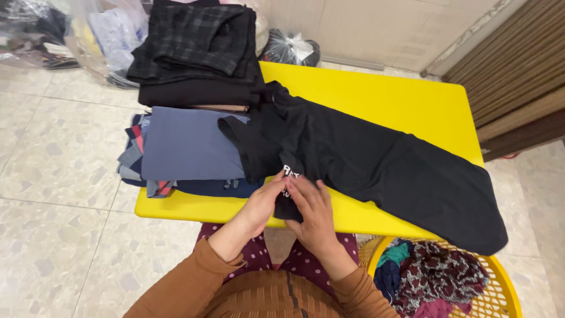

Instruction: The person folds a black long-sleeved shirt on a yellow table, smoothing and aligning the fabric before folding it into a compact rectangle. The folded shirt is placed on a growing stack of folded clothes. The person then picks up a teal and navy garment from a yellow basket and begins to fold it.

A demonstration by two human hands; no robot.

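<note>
While the limp black garment [353, 159] is draping off the table's [412, 100] right edge, both hands, left hand [259, 206] and right hand [315, 212], are pinching its near-edge hem shut; looks soft and light.

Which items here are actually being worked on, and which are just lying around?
In hand:
- left hand and right hand, both pinching the near edge of the black garment
- yellow table it lies across

Lying about:
- blue folded stack
- dark plaid folded stack
- yellow basket of mixed clothes
- plastic bags on the floor
</note>
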